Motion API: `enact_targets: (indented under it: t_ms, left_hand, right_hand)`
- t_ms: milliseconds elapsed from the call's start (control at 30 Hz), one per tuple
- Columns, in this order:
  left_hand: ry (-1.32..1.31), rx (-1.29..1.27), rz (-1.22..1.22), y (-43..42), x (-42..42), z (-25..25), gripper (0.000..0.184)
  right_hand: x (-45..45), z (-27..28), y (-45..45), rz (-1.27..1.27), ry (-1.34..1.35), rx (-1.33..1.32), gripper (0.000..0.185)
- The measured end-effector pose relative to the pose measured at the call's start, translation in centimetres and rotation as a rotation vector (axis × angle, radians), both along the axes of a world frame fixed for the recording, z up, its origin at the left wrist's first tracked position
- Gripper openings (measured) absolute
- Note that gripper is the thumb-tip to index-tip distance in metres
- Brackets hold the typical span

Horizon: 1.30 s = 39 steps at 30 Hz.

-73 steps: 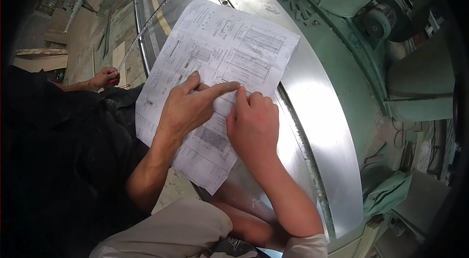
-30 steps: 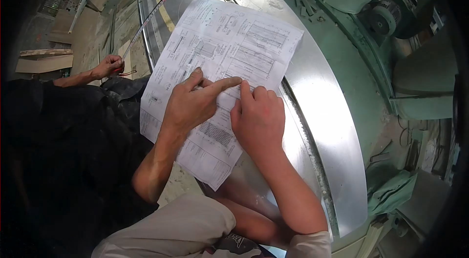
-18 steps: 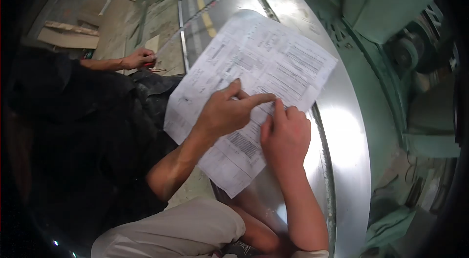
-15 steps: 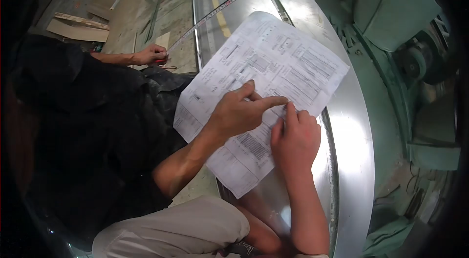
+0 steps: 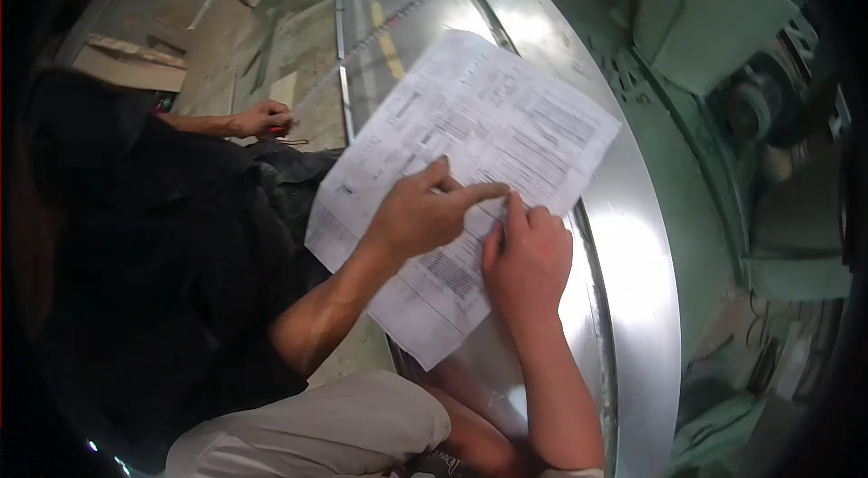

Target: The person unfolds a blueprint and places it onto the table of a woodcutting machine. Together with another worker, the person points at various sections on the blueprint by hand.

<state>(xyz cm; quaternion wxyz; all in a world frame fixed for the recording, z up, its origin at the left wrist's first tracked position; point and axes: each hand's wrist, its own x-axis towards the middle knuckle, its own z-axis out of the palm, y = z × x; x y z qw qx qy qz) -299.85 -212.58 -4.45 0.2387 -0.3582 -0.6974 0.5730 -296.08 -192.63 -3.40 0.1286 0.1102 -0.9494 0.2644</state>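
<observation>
A printed paper sheet (image 5: pixel 551 148) with drawings and tables lies tilted over a shiny metal panel (image 5: pixel 633 270). My right hand (image 5: pixel 529 261) rests on its lower right part, index finger stretched out against the print, thumb apart, other fingers bent, with nothing held. A co-worker's hand (image 5: pixel 416 211) reaches across from the left, and its pointing finger meets my fingertip or nearly so. The co-worker's other hand (image 5: pixel 267 119) grips the end of a tape measure (image 5: pixel 380 30), whose blade stretches over the panel. My left hand is out of sight.
A co-worker in dark clothes (image 5: pixel 163 261) sits or leans close on the left. A beige-clothed leg (image 5: pixel 316 424) is at the bottom. Right of the panel are a green floor (image 5: pixel 696 234), a bin-like green object (image 5: pixel 714 17) and dark machinery (image 5: pixel 755 107). Boards (image 5: pixel 131 66) lie far left.
The whole view has shifted a little, so things appear farther left, and it is more blurred. Both pointing fingers stay at about the same spot on the sheet.
</observation>
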Motion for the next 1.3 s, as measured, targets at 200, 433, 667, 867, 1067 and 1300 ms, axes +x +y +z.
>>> enact_targets:
  t_ms: [200, 433, 667, 867, 1067, 1300]
  left_hand:
    - [-1.074, 1.279, 0.362, 1.1, 0.3, 3.6, 0.066]
    - [-1.219, 1.424, 0.52, 1.3, 0.4, 4.4, 0.058]
    - [-1.189, 1.472, 0.566, 1.4, 0.3, 3.8, 0.055]
    - [-0.969, 1.435, 0.46, 0.9, 0.7, 3.1, 0.069]
    - [-1.114, 1.51, 0.528, 1.9, 0.9, 4.6, 0.063]
    - [-1.353, 1.396, 0.563, 1.4, 0.4, 4.2, 0.053]
  right_hand:
    - [0.0, -0.2, 0.2, -0.012, 0.024, 0.001, 0.044]
    - [0.1, -0.1, 0.2, -0.004, -0.002, -0.025, 0.045]
    - [0.0, 0.0, 0.1, -0.009, -0.002, -0.032, 0.044]
    - [0.1, 0.2, 0.1, -0.007, -0.007, -0.032, 0.043]
    - [0.1, 0.3, 0.1, 0.0, -0.01, -0.033, 0.043]
    - [0.1, 0.4, 0.2, 0.005, -0.008, -0.039, 0.046]
